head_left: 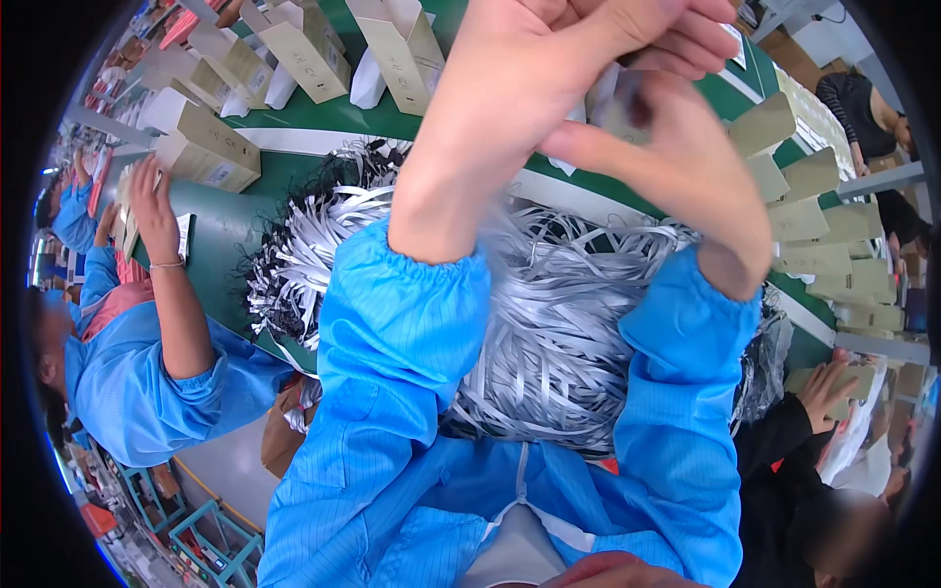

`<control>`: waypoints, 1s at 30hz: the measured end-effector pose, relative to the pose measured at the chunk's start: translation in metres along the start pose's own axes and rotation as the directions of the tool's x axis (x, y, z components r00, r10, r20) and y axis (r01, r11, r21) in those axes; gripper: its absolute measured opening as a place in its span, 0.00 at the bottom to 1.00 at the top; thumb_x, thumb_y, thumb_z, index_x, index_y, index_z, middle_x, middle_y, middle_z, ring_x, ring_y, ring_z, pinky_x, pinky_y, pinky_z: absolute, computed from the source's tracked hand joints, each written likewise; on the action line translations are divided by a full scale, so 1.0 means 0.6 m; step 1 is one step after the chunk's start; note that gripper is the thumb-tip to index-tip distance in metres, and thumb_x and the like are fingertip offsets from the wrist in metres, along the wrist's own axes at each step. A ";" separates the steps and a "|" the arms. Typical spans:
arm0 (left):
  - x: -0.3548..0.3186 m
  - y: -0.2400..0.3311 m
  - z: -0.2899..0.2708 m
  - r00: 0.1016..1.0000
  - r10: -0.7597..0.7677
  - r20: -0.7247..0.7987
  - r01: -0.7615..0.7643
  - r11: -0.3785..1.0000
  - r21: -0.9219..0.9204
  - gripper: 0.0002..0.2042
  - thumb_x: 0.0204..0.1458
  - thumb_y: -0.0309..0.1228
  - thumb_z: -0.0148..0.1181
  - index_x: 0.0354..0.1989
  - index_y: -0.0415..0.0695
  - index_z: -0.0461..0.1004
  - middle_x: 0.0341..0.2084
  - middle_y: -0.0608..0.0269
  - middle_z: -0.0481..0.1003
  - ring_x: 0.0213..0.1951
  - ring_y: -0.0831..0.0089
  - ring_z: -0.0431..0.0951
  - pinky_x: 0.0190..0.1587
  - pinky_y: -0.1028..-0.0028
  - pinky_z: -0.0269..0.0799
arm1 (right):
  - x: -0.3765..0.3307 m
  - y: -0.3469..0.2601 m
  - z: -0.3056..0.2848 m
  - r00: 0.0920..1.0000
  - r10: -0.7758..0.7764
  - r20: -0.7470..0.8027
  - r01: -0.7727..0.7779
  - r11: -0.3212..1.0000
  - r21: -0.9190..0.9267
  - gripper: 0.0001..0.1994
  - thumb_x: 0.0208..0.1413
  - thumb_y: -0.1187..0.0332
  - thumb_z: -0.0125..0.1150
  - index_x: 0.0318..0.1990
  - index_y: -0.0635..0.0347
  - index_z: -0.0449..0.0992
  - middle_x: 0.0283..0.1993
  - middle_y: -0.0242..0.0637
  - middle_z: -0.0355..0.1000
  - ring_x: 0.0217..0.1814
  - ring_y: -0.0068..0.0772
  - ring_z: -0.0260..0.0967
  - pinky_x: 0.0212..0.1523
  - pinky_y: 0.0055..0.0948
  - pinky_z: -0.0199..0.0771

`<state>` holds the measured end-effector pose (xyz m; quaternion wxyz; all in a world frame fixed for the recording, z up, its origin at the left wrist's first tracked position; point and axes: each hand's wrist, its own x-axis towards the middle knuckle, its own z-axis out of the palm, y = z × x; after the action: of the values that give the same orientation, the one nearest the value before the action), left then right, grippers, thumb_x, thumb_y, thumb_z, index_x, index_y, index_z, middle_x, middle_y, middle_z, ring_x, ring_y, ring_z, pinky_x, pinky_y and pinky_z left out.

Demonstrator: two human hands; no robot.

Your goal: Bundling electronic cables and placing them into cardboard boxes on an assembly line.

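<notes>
Left hand, right hand | cannot tell grips | forearms over silver strips

Green table: large heap of silver strips, black strings; open cream boxes standing.

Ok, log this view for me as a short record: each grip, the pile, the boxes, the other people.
Left grip: raised, partly in front of the right; contents can't be told
Right grip: blurred, thumb pointing left; contents can't be told
Strips: silvery heap below the forearms, on the green table
Boxes: pale, open ones at upper left; more pale ones at right
People: blue sleeve at left, dark sleeve at lower right
</notes>
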<state>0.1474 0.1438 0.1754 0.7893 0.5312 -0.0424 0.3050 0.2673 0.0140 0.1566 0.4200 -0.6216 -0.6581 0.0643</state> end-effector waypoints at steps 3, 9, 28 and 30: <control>0.004 0.005 -0.001 0.977 0.124 -0.176 -0.109 0.990 0.095 0.16 0.66 0.32 0.58 0.55 0.32 0.76 0.45 0.53 0.81 0.43 0.73 0.81 0.47 0.76 0.76 | 0.024 0.009 0.013 0.938 0.088 0.336 -0.248 0.846 0.471 0.14 0.65 0.60 0.61 0.41 0.65 0.76 0.32 0.29 0.70 0.36 0.19 0.66 0.40 0.22 0.67; 0.001 0.031 -0.026 0.963 0.069 -0.262 0.054 0.898 0.436 0.09 0.62 0.27 0.61 0.44 0.34 0.82 0.38 0.59 0.83 0.37 0.78 0.80 0.39 0.77 0.77 | 0.067 -0.066 -0.002 0.725 0.554 -0.410 -0.163 0.716 0.679 0.14 0.72 0.59 0.49 0.39 0.61 0.74 0.35 0.31 0.72 0.45 0.23 0.70 0.47 0.24 0.66; -0.013 -0.198 -0.009 0.479 -0.871 -0.109 0.031 -0.107 0.994 0.21 0.35 0.40 0.79 0.36 0.42 0.82 0.32 0.57 0.83 0.35 0.56 0.83 0.37 0.60 0.78 | 0.063 0.152 -0.073 0.796 0.250 -0.551 0.245 0.700 0.671 0.09 0.70 0.64 0.48 0.47 0.59 0.69 0.27 0.29 0.58 0.26 0.21 0.50 0.26 0.24 0.51; -0.007 -0.215 -0.018 0.370 -0.921 -0.125 0.056 -0.112 0.992 0.21 0.34 0.41 0.80 0.35 0.42 0.83 0.31 0.57 0.83 0.33 0.57 0.83 0.36 0.60 0.78 | 0.058 0.178 -0.070 0.859 0.337 -0.386 0.018 0.734 0.679 0.09 0.68 0.64 0.50 0.46 0.58 0.70 0.31 0.29 0.60 0.30 0.21 0.53 0.30 0.24 0.54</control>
<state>0.2094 0.1192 0.0643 0.2393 0.9049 0.1103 -0.3343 0.3797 0.0493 0.1352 0.7556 -0.4834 -0.4071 0.1724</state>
